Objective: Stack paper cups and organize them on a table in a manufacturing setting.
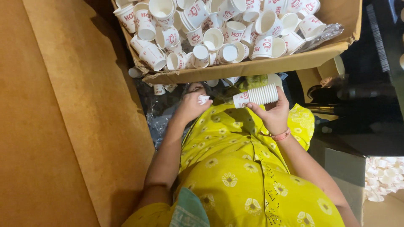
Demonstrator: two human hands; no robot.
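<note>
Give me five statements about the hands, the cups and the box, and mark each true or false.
1. The right hand holds a stack of nested cups lying sideways. True.
2. The left hand holds nothing. False: it holds a single cup.
3. The box is full of neat upright stacks. False: loose cups lie jumbled in it, pointing every way.
4. A few cups lie outside the box, below its front edge. True: some sit by the left hand.
5. The cups are plain blue. False: they are white with red print.
</note>
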